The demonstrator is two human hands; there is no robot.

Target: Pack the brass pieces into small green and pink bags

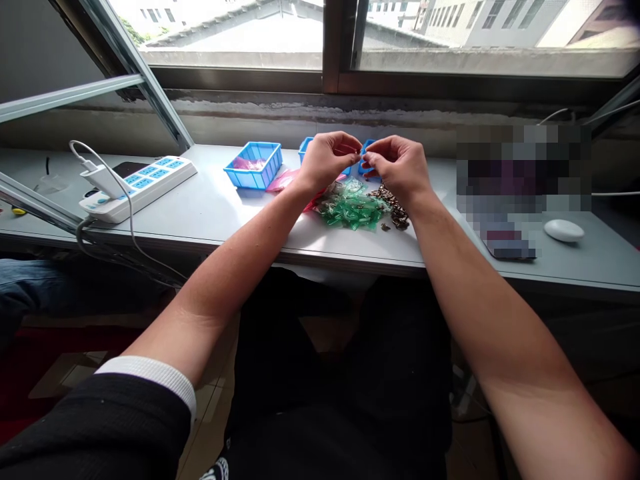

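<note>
Table (207, 203), green pieces (350, 208); pink plastic (249, 163) in blue bin (245, 179)

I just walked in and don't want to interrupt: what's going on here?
A person works at a white table, bare left hand and right hand brought together, thumbs and fingers pinched. Anything between them is too small to make out. Near the hands lies a pile of green see-through plastic pieces, with small bronze-coloured parts at its right and pink plastic at its left. Farther left stands a blue bin with pink contents; more blue shows behind the hands.
</note>
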